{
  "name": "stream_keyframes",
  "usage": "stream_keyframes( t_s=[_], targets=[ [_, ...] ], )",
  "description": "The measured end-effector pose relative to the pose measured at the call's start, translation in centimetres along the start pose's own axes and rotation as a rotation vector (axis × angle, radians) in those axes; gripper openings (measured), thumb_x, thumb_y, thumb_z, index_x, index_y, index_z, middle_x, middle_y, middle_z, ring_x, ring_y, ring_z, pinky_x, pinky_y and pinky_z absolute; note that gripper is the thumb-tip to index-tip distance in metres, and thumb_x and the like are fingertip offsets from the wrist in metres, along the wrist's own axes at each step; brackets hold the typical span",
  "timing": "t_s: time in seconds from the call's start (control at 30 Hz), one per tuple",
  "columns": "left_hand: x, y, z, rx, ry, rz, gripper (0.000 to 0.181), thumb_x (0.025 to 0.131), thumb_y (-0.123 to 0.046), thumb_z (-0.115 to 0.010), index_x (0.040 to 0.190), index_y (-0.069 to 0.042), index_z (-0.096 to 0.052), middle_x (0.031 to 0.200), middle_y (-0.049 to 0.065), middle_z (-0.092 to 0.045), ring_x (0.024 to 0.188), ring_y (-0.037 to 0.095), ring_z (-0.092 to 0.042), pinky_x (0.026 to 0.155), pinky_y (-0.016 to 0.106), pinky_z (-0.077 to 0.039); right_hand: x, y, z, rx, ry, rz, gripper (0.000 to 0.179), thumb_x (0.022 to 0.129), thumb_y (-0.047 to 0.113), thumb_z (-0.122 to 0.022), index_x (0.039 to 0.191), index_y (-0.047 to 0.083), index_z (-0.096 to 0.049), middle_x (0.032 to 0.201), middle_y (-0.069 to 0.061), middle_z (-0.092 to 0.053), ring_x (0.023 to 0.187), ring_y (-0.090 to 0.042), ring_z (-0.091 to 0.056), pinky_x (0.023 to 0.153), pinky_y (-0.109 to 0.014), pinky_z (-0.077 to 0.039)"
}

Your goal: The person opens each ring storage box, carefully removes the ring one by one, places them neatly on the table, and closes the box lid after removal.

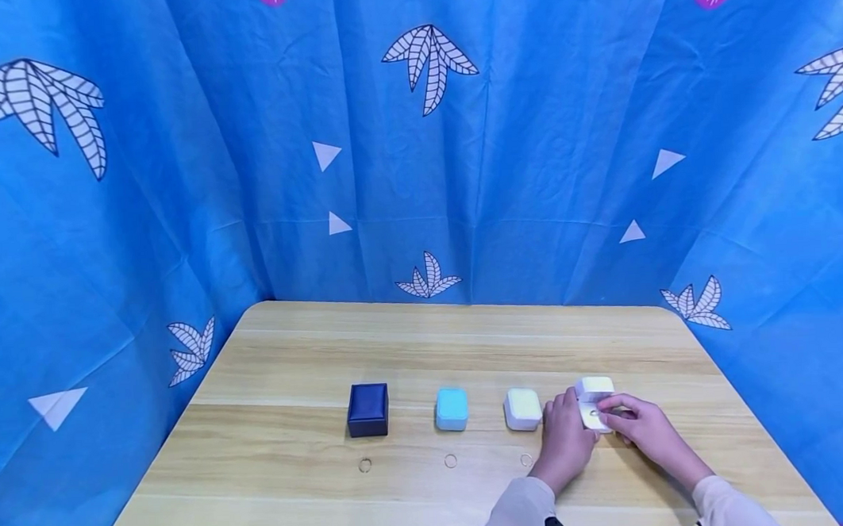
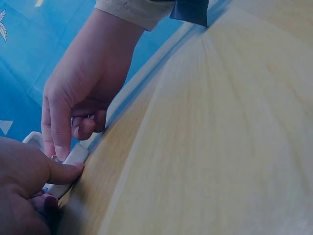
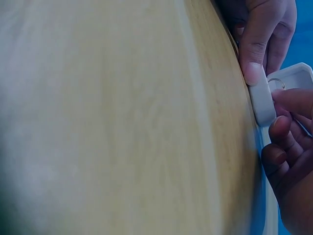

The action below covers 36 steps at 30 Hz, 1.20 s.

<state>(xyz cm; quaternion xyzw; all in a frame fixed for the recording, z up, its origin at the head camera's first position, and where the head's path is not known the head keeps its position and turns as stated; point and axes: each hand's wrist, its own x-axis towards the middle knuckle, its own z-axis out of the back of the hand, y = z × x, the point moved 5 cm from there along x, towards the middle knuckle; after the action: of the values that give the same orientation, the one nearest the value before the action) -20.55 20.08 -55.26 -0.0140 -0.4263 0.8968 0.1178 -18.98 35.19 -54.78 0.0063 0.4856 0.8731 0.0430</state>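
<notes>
A white ring box (image 1: 596, 387) stands with its lid up at the right of the table. My left hand (image 1: 568, 438) grips it from the left, its thumb (image 3: 252, 73) pressed on the box's front wall. A thin ring (image 3: 278, 81) stands upright in the box. My right hand (image 1: 633, 425) reaches in from the right and pinches the ring between thumb and forefinger; its other fingers are curled, as the right wrist view shows. In the left wrist view, the right hand (image 2: 80, 93) points down into the box, and the left hand (image 2: 24, 181) partly hides it.
Left of the hands stand a closed white box (image 1: 523, 409), a light blue box (image 1: 451, 409) and a dark blue box (image 1: 368, 409). In front of these lie three rings: one ring (image 1: 526, 454), another ring (image 1: 450, 454) and a third ring (image 1: 364, 459). Blue curtain (image 1: 417, 176) surrounds the wooden table (image 1: 262, 494).
</notes>
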Motion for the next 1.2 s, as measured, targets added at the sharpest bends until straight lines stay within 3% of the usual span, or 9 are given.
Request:
stream_keyframes(
  t_s=[0.7, 0.9, 1.07, 1.2],
  targets=[
    [0.45, 0.69, 0.34, -0.100, 0.024, 0.004, 0.077, 0.070, -0.014, -0.090, 0.140, -0.014, -0.057, 0.125, -0.003, -0.065, 0.109, 0.011, -0.055, 0.101, 0.025, -0.048, 0.26, -0.40, 0.11, -0.024, -0.014, 0.017, 0.023, 0.091, 0.015, -0.072, 0.111, 0.003, -0.071, 0.067, -0.002, -0.059, 0.056, -0.009, -0.051, 0.051, -0.025, -0.046],
    [0.39, 0.74, 0.33, -0.105, 0.024, -0.006, 0.076, 0.069, -0.014, -0.091, 0.138, -0.013, -0.058, 0.124, -0.003, -0.066, 0.109, 0.011, -0.056, 0.101, 0.025, -0.048, 0.16, -0.60, 0.17, 0.017, -0.012, 0.009, 0.026, 0.091, 0.016, -0.073, 0.112, 0.001, -0.071, 0.070, -0.001, -0.061, 0.056, -0.009, -0.051, 0.051, -0.025, -0.046],
    [0.46, 0.79, 0.27, -0.101, 0.025, -0.002, 0.077, 0.069, -0.014, -0.091, 0.139, -0.013, -0.058, 0.125, -0.003, -0.066, 0.111, 0.012, -0.056, 0.102, 0.025, -0.047, 0.26, -0.75, 0.22, 0.058, -0.021, -0.012, 0.028, 0.090, 0.016, -0.074, 0.112, -0.002, -0.072, 0.085, 0.004, -0.067, 0.056, -0.009, -0.051, 0.050, -0.026, -0.046],
    [0.47, 0.73, 0.27, -0.100, 0.025, -0.004, 0.077, 0.071, -0.014, -0.090, 0.140, -0.012, -0.056, 0.127, -0.002, -0.065, 0.113, 0.012, -0.056, 0.103, 0.025, -0.047, 0.39, -0.93, 0.22, 0.086, -0.034, -0.050, 0.030, 0.089, 0.017, -0.075, 0.111, -0.003, -0.072, 0.081, 0.005, -0.065, 0.055, -0.008, -0.050, 0.049, -0.026, -0.045]
  ],
)
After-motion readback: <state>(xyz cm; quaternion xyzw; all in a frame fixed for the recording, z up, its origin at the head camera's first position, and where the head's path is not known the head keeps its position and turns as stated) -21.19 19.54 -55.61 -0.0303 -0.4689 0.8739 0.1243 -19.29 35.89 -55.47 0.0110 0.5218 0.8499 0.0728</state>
